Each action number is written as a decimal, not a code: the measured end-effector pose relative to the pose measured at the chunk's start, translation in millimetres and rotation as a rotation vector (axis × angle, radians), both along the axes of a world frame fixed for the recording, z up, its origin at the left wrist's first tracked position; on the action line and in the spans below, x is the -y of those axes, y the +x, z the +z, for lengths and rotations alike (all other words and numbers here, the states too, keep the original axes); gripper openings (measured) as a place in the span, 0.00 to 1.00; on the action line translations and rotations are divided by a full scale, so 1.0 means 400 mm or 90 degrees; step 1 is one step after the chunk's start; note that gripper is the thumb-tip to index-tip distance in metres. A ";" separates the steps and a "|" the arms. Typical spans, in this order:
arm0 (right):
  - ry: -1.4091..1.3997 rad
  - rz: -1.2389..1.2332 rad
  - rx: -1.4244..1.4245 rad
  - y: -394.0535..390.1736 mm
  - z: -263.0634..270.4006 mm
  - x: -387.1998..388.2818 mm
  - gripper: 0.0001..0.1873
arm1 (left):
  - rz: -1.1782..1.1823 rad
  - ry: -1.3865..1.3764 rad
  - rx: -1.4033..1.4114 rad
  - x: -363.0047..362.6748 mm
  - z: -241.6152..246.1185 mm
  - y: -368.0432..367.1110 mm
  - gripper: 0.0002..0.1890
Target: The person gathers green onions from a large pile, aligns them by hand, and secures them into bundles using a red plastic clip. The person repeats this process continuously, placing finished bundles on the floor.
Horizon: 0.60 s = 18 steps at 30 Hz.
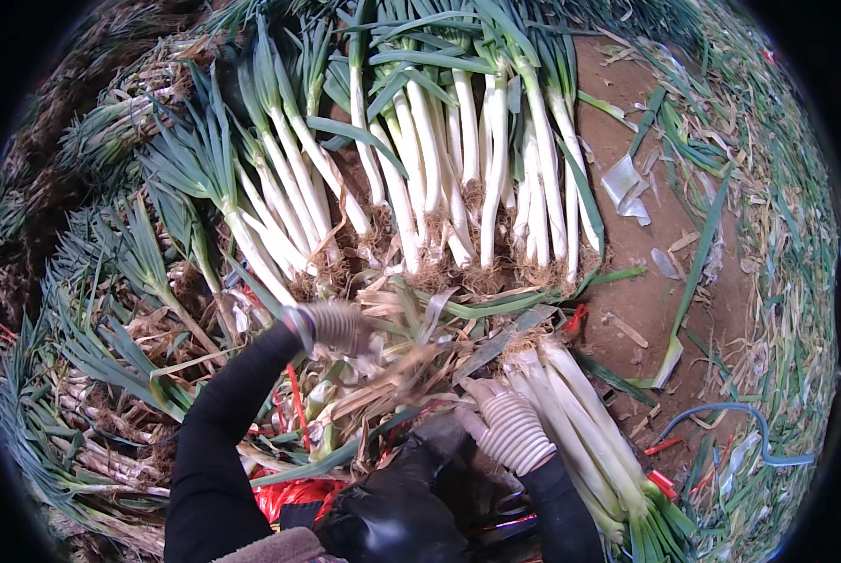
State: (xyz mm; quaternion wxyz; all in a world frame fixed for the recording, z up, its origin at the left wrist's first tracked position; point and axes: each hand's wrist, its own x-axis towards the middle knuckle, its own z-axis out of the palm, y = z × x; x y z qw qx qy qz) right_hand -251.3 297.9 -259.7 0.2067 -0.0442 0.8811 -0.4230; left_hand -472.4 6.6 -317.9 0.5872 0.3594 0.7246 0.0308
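My left hand (336, 329), in a striped glove and blurred, is over dry leaf scraps, just below the roots of the laid-out green onions (420, 162); whether it holds some of the dry husk cannot be told. My right hand (506, 426), in a matching striped glove, rests against the left side of a bundle of thick green onions (582, 422), near its root end. That bundle lies slanted, roots up and leaves at the bottom right. A row of white-stemmed onions lies above both hands, roots towards me.
Untrimmed onions (111, 457) are heaped at the left. Dry leaves (385, 380) and red plastic (297, 492) lie between my arms. On the brown soil (709, 295) at the right are loose leaves, a plastic scrap (626, 188) and a bluish curved tube (762, 422).
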 end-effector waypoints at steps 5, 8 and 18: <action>0.001 0.002 -0.022 -0.029 0.007 0.041 0.25 | 0.912 0.450 -0.084 -0.046 -0.165 -0.283 0.30; -0.030 -0.001 -0.028 -0.029 0.013 0.065 0.25 | 1.012 0.302 -0.217 -0.110 -0.316 -0.446 0.30; -0.057 0.029 0.088 0.048 -0.014 0.065 0.27 | 1.157 0.369 -0.223 -0.161 -0.429 -0.541 0.19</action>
